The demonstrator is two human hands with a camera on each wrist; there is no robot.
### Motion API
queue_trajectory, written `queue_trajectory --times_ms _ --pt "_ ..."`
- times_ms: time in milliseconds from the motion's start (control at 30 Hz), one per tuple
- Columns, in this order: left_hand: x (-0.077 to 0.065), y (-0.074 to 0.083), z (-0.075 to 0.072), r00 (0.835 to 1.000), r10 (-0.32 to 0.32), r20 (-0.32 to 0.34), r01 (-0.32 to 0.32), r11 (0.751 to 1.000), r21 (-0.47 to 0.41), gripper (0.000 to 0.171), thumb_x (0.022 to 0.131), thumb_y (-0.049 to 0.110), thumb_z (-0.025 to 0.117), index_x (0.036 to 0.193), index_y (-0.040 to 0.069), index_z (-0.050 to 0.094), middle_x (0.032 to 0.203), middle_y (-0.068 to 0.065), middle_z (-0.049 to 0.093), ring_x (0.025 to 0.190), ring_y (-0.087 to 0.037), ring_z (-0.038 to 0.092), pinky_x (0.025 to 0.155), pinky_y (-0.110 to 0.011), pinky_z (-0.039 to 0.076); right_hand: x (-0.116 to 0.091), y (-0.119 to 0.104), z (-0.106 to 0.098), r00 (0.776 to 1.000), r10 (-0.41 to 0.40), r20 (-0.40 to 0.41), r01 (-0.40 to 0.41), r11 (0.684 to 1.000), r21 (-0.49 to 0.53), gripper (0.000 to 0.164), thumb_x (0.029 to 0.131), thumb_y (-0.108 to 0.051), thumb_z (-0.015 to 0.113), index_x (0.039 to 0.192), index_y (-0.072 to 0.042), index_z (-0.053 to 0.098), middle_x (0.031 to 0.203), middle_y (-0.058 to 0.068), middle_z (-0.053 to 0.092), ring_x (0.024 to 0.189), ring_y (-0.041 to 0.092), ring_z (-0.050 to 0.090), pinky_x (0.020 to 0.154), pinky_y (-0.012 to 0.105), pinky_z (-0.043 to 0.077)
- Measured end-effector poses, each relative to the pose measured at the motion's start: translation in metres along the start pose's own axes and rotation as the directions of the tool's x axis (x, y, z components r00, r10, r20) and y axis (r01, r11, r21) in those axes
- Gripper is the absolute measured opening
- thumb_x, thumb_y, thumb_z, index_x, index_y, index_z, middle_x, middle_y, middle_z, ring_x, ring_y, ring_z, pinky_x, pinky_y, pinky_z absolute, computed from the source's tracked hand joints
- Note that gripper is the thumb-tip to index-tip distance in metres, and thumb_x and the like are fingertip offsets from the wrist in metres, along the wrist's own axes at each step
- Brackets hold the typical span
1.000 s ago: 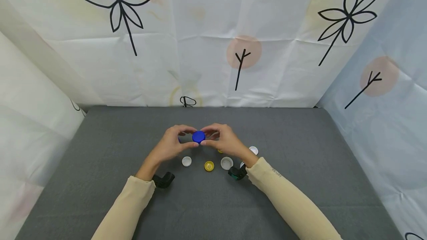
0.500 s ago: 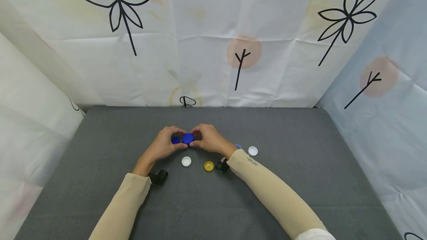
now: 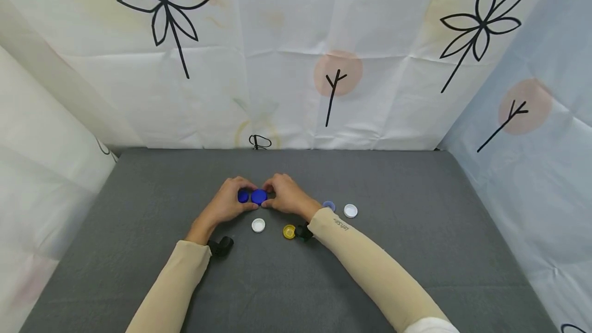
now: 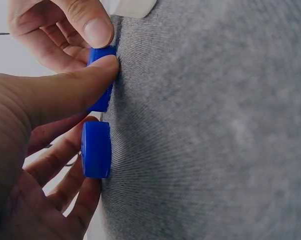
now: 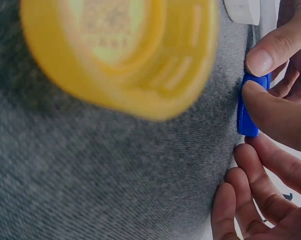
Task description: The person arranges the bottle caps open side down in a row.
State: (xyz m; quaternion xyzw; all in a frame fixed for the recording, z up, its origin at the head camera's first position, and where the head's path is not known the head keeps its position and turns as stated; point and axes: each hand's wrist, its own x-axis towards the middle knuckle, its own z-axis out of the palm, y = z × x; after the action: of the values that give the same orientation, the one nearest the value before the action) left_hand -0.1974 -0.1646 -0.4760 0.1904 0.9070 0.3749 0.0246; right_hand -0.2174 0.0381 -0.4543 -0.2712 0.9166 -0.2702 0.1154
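A blue bottle cap (image 3: 259, 197) lies flat on the grey table cloth, pinched between both hands. My left hand (image 3: 225, 203) has its thumb and fingers at the cap's left side. From the other side my right hand (image 3: 288, 196) pinches the same cap; the two thumbs nearly meet along its near edge. A second blue cap (image 3: 243, 196) sits just left of it, within the curve of the left hand and apart from the fingertips. In the left wrist view this second cap (image 4: 96, 150) rests on the cloth with a small gap to the pinched one.
Nearer the body lie a white cap (image 3: 258, 225) and a yellow cap (image 3: 289, 232), the latter beside the right wrist's camera. Beyond the right forearm are a pale blue cap (image 3: 329, 205) and another white cap (image 3: 350, 211). Patterned white curtains (image 3: 277, 66) stand behind the table.
Both hands have brought the blue cap left and down beside the second blue cap. The right forearm has swung left, now covering the larger whitish cap and uncovering the pale blue one.
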Motion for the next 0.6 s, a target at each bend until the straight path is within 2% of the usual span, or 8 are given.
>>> queue_trajectory --times_ms 267,600 --pt "-0.0012 -0.0009 0.0 0.999 -0.036 0.01 0.036 0.999 0.005 0.039 0.079 0.012 0.089 0.114 0.001 0.074 0.118 -0.017 0.065 0.113 -0.039 0.052 0.096 -0.055 0.042 0.0017 0.002 0.0042 1.0 -0.02 -0.003 0.02 0.999 -0.047 0.033 0.088 -0.024 0.083 0.114 -0.006 0.074 0.102 0.006 0.064 0.097 0.02 0.055 0.088 0.033 0.045" --pt "-0.0002 0.0012 0.0005 0.997 -0.073 0.021 0.073 0.997 0.0 0.041 0.081 0.012 0.088 0.117 0.0 0.072 0.121 -0.017 0.063 0.117 -0.04 0.05 0.099 -0.057 0.04 0.0006 0.0013 0.0025 1.0 0.003 -0.005 -0.003 1.0 -0.022 0.035 0.088 -0.022 0.083 0.116 -0.006 0.073 0.103 0.006 0.064 0.097 0.02 0.055 0.087 0.033 0.045"
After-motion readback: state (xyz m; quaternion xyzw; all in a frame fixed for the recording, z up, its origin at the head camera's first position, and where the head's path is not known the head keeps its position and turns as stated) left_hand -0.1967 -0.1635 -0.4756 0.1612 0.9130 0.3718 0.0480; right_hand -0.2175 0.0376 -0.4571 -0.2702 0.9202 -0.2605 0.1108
